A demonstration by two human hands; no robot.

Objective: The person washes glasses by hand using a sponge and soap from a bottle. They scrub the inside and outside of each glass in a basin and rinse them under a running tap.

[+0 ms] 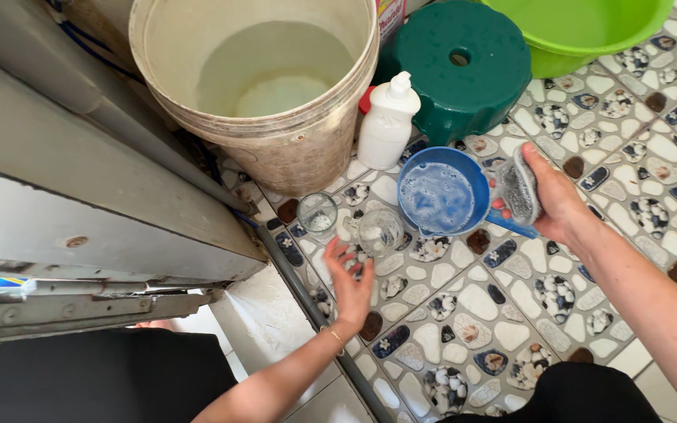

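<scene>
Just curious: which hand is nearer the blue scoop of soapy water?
Right. The right hand, holding a scrubbing sponge, is beside the blue scoop; the left hand is lower, by two glasses.

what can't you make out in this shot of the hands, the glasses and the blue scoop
All in the head view:
- Blue scoop: handle mostly behind the right hand and its scrub sponge.
- Two glasses: contents unclear through clear glass.
- Left hand: blurred, contact with the nearer glass uncertain.
- Green basin: cut off by the top edge.
- Red item behind the white bottle: mostly hidden.
</scene>
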